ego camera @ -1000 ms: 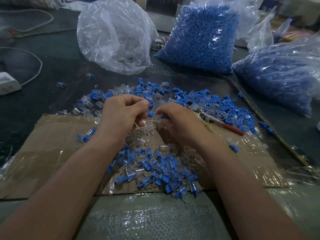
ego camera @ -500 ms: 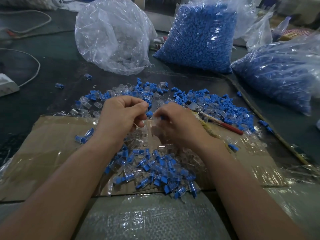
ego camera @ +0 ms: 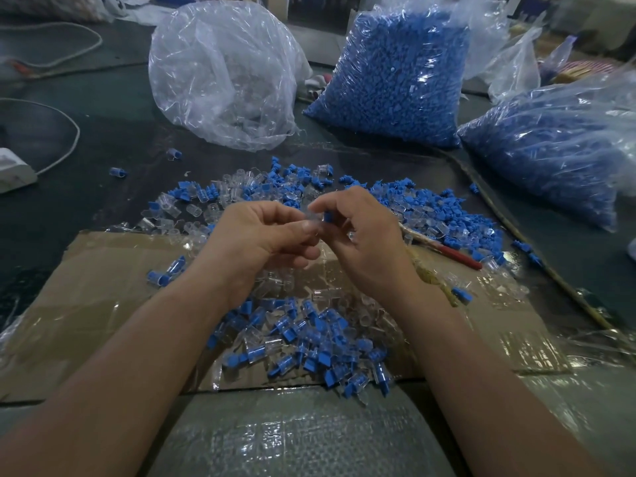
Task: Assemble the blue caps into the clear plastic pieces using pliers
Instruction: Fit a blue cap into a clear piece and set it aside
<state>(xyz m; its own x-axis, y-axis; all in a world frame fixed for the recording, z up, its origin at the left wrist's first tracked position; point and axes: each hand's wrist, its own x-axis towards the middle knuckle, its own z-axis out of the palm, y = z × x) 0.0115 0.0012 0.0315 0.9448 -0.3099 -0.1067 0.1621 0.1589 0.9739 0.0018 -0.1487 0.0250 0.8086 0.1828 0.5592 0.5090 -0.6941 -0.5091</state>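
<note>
My left hand (ego camera: 261,242) pinches a clear plastic piece (ego camera: 311,224) between thumb and fingers. My right hand (ego camera: 364,242) pinches a blue cap (ego camera: 327,216) at the end of that clear piece; the two parts touch. Both hands hover above a taped cardboard sheet (ego camera: 103,304). Loose blue caps and clear pieces (ego camera: 430,211) lie in a heap beyond the hands. A pile of joined blue-and-clear pieces (ego camera: 309,342) lies on the cardboard below my wrists. Red-handled pliers (ego camera: 454,254) rest on the table right of my right hand, untouched.
A clear bag of clear pieces (ego camera: 223,74) stands at the back. Two bags of blue caps (ego camera: 395,77) (ego camera: 557,146) stand at the back right. A white power adapter with cable (ego camera: 13,170) sits at the left edge. A thin stick (ego camera: 516,232) runs along the right.
Both hands have lifted slightly and turned; the blue cap in my right fingers now shows at the clear piece's end. The view has shifted a little.
</note>
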